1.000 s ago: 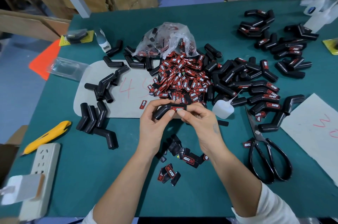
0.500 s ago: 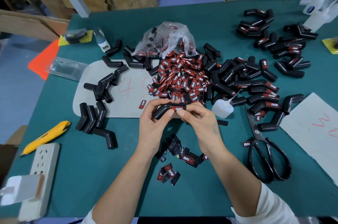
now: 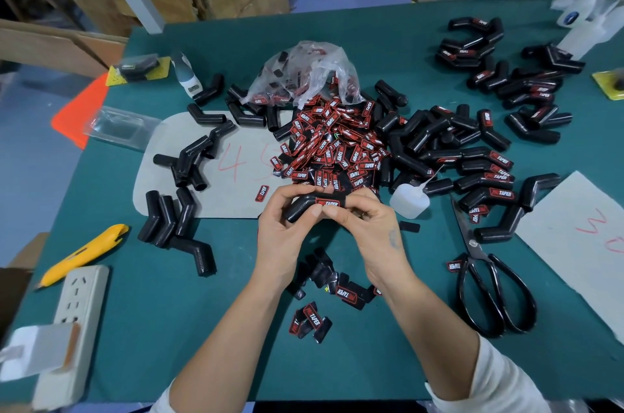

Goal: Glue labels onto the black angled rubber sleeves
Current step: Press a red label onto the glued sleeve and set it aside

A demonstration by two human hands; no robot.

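Bare sleeves on the left: a loose heap of unlabelled sleeves [image 3: 175, 213] lies on the table [image 3: 135, 328], well apart from my hands; my guess is the next blank comes from there.
Left hand: my left hand [image 3: 287, 227] curls round the bent lower end of the sleeve [image 3: 305, 208], fingers behind, thumb in front, holding it just above the table near the label heap.
Label: the red and black label [image 3: 328, 203] sits on the straight upper arm of the sleeve, between my two thumbs.
Right hand: my right hand [image 3: 364, 223] pinches the label end, thumb on the face, fingers wrapped behind.
Doing it well: I judge I should press evenly from the middle outward, keep the label square to the arm, and hold until the glue bites.
Glue bottle: the small white bottle [image 3: 409, 200] stands just right of my right hand, nozzle clear.
Risk: squeezed-out glue could stick my thumbs or skew the label.
Finished ones on the right: labelled sleeves [image 3: 489, 183] lie piled beyond the bottle.
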